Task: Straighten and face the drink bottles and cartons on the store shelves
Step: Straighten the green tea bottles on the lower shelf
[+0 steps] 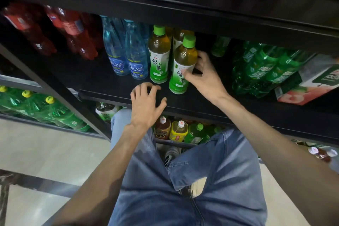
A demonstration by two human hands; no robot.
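A green tea bottle (pixel 180 71) with a green cap stands upright at the front of the black middle shelf (pixel 113 86). My right hand (pixel 203 77) grips its right side, thumb across the label. A second green tea bottle (pixel 159 57) stands just left of it, label facing me, with more tea bottles behind. My left hand (pixel 146 105) hovers over the shelf's front edge, fingers loosely curled, holding nothing. Two blue water bottles (pixel 126 55) stand further left.
Red soda bottles (pixel 73 33) fill the shelf's left end. Green soda bottles (pixel 264 68) and a peach juice carton (pixel 308 86) lie to the right. The lower shelf holds mixed tea bottles (pixel 178 130). The shelf above (pixel 183 5) hangs low over the bottles.
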